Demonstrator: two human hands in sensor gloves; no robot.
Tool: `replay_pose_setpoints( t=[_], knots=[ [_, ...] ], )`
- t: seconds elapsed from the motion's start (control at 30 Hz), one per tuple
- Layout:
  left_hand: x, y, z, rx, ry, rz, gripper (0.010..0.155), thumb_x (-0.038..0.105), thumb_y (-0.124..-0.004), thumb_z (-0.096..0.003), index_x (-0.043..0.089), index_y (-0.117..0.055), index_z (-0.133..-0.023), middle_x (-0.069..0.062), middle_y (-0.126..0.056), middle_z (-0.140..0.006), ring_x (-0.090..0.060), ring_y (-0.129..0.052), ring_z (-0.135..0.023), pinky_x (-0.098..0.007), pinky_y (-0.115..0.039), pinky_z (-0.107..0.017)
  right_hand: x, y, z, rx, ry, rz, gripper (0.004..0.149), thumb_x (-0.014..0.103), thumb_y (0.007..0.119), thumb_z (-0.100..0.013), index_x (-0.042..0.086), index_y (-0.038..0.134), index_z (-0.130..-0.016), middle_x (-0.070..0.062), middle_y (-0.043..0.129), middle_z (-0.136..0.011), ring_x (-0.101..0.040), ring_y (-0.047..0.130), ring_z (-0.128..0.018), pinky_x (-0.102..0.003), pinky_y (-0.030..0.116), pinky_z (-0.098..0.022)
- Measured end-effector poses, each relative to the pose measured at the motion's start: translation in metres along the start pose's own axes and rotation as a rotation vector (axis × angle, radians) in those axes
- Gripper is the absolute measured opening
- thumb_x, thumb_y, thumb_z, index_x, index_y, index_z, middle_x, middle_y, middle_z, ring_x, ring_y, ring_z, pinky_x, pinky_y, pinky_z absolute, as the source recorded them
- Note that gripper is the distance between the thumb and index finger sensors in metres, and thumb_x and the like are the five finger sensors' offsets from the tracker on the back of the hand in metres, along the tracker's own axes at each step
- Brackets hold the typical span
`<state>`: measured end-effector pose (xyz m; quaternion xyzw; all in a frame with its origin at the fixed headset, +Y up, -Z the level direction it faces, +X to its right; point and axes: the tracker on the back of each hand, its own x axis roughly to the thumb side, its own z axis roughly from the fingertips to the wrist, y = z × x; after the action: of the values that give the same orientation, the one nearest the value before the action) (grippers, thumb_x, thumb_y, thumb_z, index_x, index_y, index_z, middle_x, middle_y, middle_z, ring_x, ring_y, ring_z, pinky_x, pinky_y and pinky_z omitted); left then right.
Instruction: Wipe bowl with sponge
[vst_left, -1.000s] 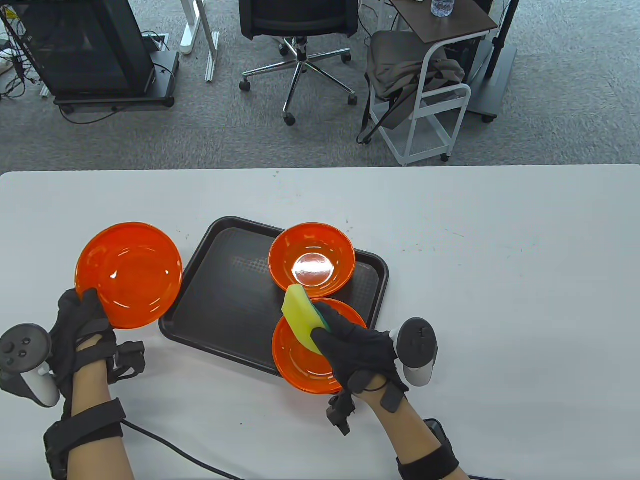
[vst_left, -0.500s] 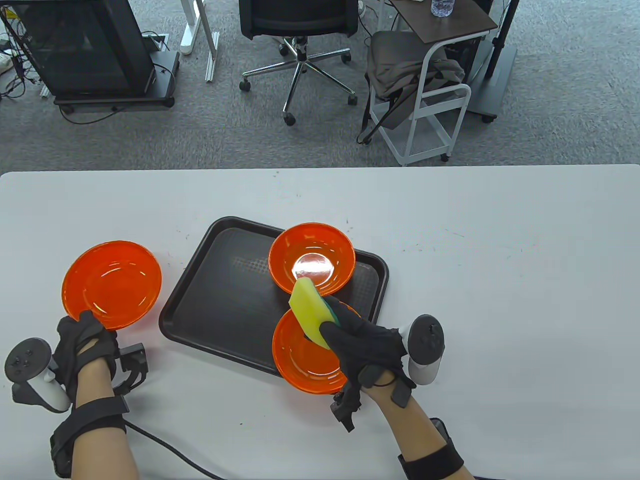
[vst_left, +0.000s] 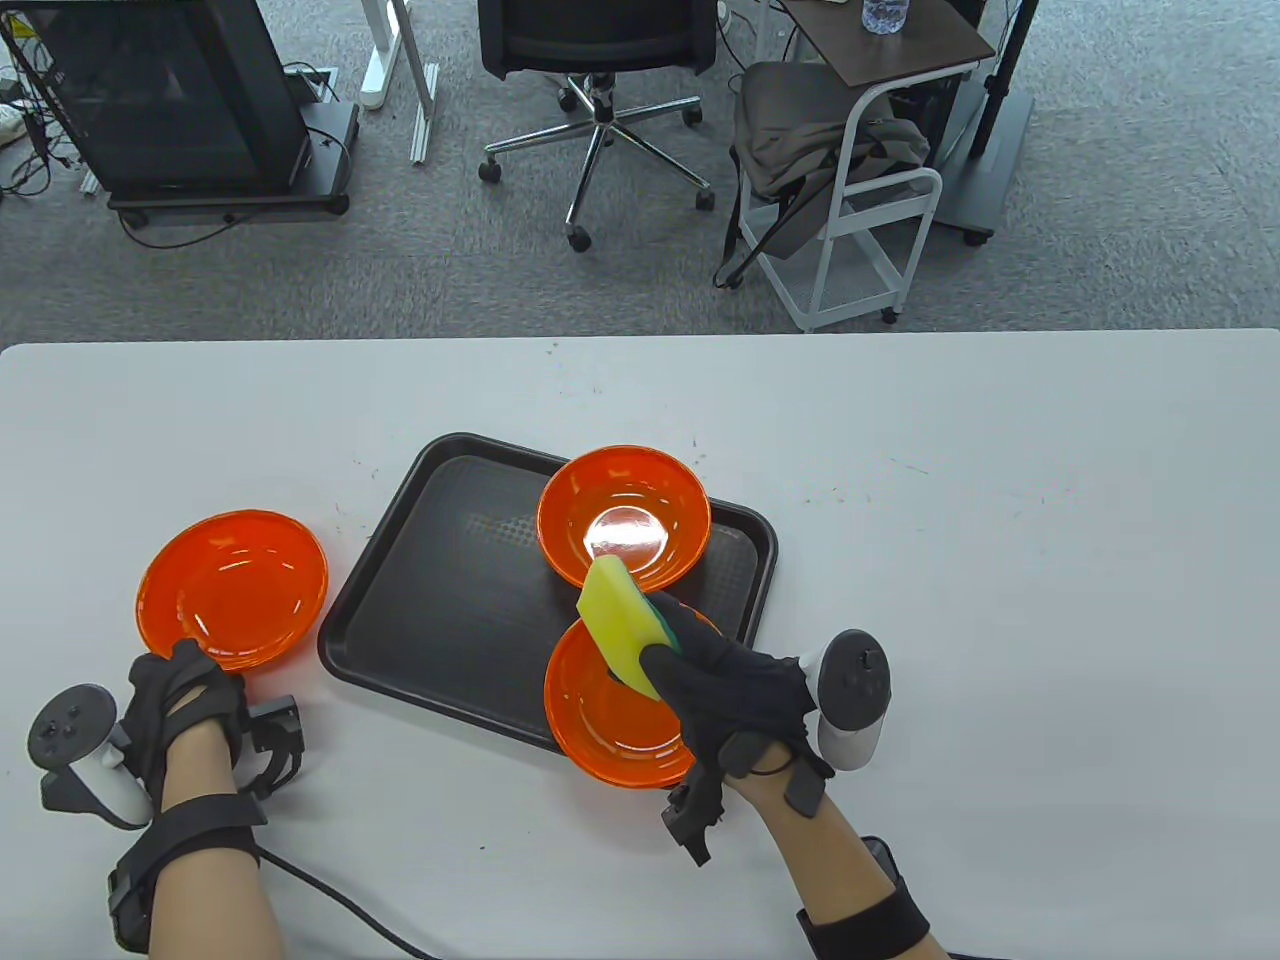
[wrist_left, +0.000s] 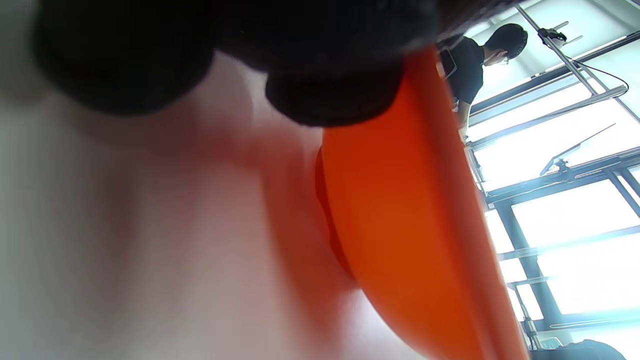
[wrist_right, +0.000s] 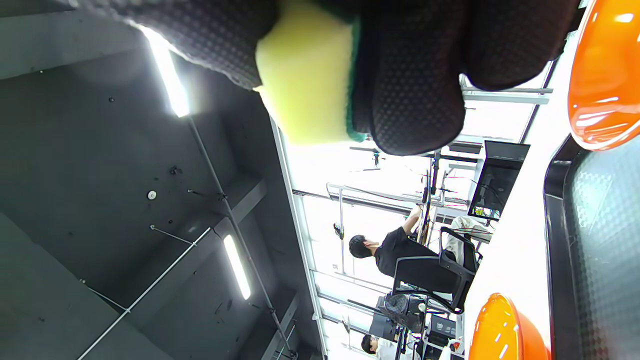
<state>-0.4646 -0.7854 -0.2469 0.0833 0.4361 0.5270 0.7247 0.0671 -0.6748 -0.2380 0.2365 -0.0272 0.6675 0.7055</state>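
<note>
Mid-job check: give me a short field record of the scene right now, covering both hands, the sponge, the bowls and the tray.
left hand: grips near rim of left bowl, which sits on the table beside the tray
right hand: holds sponge, yellow face showing
tray: black, holds far bowl
near bowl: overhangs the tray's near edge
sponge contact: above the two bowls on the tray, touching cannot be told

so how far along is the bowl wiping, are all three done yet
Can't tell from cleanliness; no dirt is visible. The left hand grips the rim of one orange bowl, which sits on the table beside the tray, apparently finished. The right hand holds the sponge raised over the near tray bowl. That and the far bowl seem left.
</note>
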Motion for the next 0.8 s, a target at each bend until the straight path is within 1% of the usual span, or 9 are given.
replay_pose_setpoints(
  t=[0.1, 0.23, 0.37, 0.43, 0.53, 0.63, 0.67, 0.77, 0.8],
  knots=[
    [-0.004, -0.001, -0.001, -0.008, 0.031, 0.025, 0.062, 0.043, -0.072, -0.0532, 0.005, -0.054, -0.099, -0.007, -0.095, -0.051, -0.009, -0.096, -0.013, -0.035, -0.090, -0.019, 0.000, 0.000, 0.000, 0.008, 0.001, 0.006, 0.052, 0.030, 0.076, -0.056, 0.000, 0.058, -0.094, -0.029, 0.085, -0.083, -0.042, 0.096, -0.064, -0.063, 0.073, -0.051],
    [-0.002, -0.001, 0.002, -0.011, 0.036, 0.014, 0.064, 0.045, -0.073, -0.0534, 0.006, -0.053, -0.100, -0.004, -0.096, -0.052, -0.008, -0.096, -0.014, -0.034, -0.090, -0.018, -0.001, 0.001, 0.000, 0.015, 0.003, 0.009, 0.052, 0.030, 0.076, -0.056, 0.000, 0.058, -0.094, -0.029, 0.085, -0.084, -0.042, 0.096, -0.063, -0.063, 0.073, -0.051],
    [-0.001, 0.002, 0.008, -0.006, 0.040, -0.003, 0.072, 0.050, -0.075, -0.0527, 0.008, -0.045, -0.102, -0.002, -0.095, -0.053, -0.008, -0.096, -0.014, -0.033, -0.090, -0.017, 0.000, 0.001, 0.001, 0.014, 0.004, 0.005, 0.052, 0.030, 0.076, -0.056, 0.000, 0.058, -0.094, -0.029, 0.085, -0.083, -0.042, 0.096, -0.063, -0.063, 0.073, -0.051],
    [0.005, 0.006, 0.012, 0.020, 0.019, -0.043, 0.074, 0.052, -0.076, -0.0522, 0.008, -0.043, -0.102, -0.001, -0.095, -0.052, -0.007, -0.095, -0.013, -0.033, -0.090, -0.016, 0.001, 0.000, 0.002, 0.012, 0.000, 0.005, 0.052, 0.030, 0.076, -0.056, 0.000, 0.058, -0.094, -0.029, 0.085, -0.084, -0.042, 0.096, -0.063, -0.063, 0.073, -0.051],
    [0.015, 0.010, 0.019, 0.058, -0.031, -0.159, 0.075, 0.054, -0.076, -0.0514, 0.008, -0.045, -0.101, 0.002, -0.096, -0.048, -0.004, -0.094, -0.010, -0.030, -0.090, -0.014, 0.002, -0.003, 0.002, 0.002, -0.006, 0.000, 0.052, 0.030, 0.076, -0.056, 0.000, 0.058, -0.094, -0.029, 0.085, -0.083, -0.042, 0.096, -0.063, -0.063, 0.073, -0.051],
    [0.024, 0.012, 0.025, 0.075, -0.058, -0.187, 0.075, 0.055, -0.077, -0.0508, 0.008, -0.046, -0.101, 0.003, -0.096, -0.047, -0.004, -0.094, -0.008, -0.029, -0.091, -0.012, 0.003, -0.004, 0.002, -0.002, -0.010, -0.003, 0.052, 0.030, 0.076, -0.056, 0.000, 0.058, -0.094, -0.029, 0.085, -0.083, -0.042, 0.096, -0.063, -0.063, 0.073, -0.051],
    [0.027, 0.013, 0.028, 0.089, -0.059, -0.224, 0.076, 0.057, -0.076, -0.0506, 0.008, -0.046, -0.100, 0.004, -0.097, -0.046, -0.002, -0.095, -0.007, -0.028, -0.091, -0.012, 0.003, -0.004, 0.003, -0.002, -0.011, -0.004, 0.052, 0.030, 0.076, -0.056, 0.000, 0.058, -0.094, -0.029, 0.085, -0.083, -0.042, 0.096, -0.063, -0.063, 0.073, -0.051],
    [0.033, 0.012, 0.034, 0.069, -0.084, -0.230, 0.077, 0.058, -0.076, -0.0503, 0.007, -0.046, -0.100, 0.005, -0.097, -0.047, -0.002, -0.095, -0.008, -0.027, -0.092, -0.012, 0.005, -0.006, 0.002, -0.006, -0.020, -0.007, 0.052, 0.030, 0.076, -0.056, 0.000, 0.058, -0.094, -0.029, 0.085, -0.084, -0.042, 0.096, -0.063, -0.063, 0.073, -0.051],
    [0.038, 0.011, 0.037, 0.069, -0.112, -0.230, 0.077, 0.058, -0.076, -0.0503, 0.007, -0.047, -0.100, 0.004, -0.097, -0.047, -0.002, -0.095, -0.008, -0.028, -0.092, -0.012, 0.006, -0.006, 0.002, -0.008, -0.021, -0.009, 0.052, 0.030, 0.076, -0.056, 0.000, 0.058, -0.094, -0.029, 0.085, -0.084, -0.042, 0.096, -0.063, -0.063, 0.073, -0.051]
  ],
)
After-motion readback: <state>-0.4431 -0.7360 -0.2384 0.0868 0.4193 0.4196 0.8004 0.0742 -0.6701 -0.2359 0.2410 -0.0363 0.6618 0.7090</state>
